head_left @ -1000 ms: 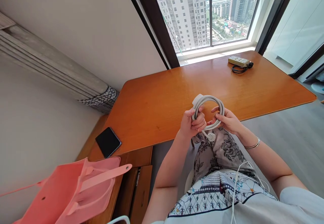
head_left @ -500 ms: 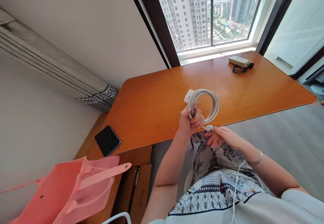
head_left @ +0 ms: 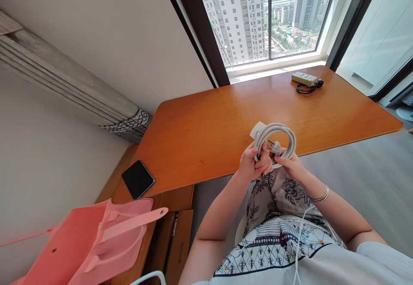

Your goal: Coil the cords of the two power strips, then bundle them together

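A coiled white power cord (head_left: 292,141) is up over the front edge of the table. My left hand (head_left: 254,163) is closed round the left side of the loops. A white flat piece (head_left: 257,129) sticks out of the coil above that hand; I cannot tell what it is. The cord's plug (head_left: 275,147) sits inside the loop with its metal prongs pointing left. My right hand (head_left: 292,164) grips the plug end from the lower right, its fingers partly hidden behind the cord.
On the wooden table (head_left: 200,139) a power strip (head_left: 305,78) with a black cord lies at the far right. A black tablet (head_left: 138,179) lies at the left corner, beside an open pink bag (head_left: 80,237). A thin white cord (head_left: 300,242) hangs over my shirt.
Both hands and the coil have shifted to the right. My right hand has come up from below the coil and closed on the plug, which is now inside the loop.
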A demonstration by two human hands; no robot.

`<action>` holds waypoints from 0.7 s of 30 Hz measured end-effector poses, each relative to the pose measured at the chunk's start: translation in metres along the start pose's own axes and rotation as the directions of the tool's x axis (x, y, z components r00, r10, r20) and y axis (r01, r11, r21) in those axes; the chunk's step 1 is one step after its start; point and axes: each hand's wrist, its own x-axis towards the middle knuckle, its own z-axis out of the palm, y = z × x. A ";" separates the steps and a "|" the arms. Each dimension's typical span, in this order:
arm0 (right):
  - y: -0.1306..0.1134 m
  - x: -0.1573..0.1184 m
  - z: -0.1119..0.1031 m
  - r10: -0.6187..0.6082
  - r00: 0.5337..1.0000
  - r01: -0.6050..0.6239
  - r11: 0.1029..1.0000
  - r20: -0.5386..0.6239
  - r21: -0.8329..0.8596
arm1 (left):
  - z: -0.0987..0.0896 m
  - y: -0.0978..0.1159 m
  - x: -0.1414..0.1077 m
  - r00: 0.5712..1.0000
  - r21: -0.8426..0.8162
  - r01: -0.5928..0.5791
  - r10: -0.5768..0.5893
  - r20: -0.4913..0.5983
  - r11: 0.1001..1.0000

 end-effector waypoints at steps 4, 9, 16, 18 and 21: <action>0.007 0.005 0.000 -0.014 0.999 0.018 0.996 -0.041 0.084 | 0.010 -0.001 0.002 0.980 -0.046 -0.058 0.048 -0.192 0.997; 0.007 0.011 0.007 0.019 0.990 0.007 0.983 -0.138 0.182 | 0.010 -0.001 0.005 0.939 -0.023 -0.145 0.130 -0.318 0.989; 0.003 0.013 0.009 0.029 0.991 -0.010 0.990 -0.131 0.144 | 0.004 -0.001 0.004 0.917 0.009 -0.120 0.114 -0.381 0.993; 0.002 0.014 0.004 0.006 0.992 0.003 0.997 -0.126 0.072 | -0.001 -0.001 0.003 0.918 0.017 -0.088 0.088 -0.386 0.996; 0.001 0.014 -0.005 -0.038 0.993 0.036 0.999 -0.112 -0.018 | -0.009 -0.001 0.001 0.916 0.032 -0.049 0.058 -0.397 0.998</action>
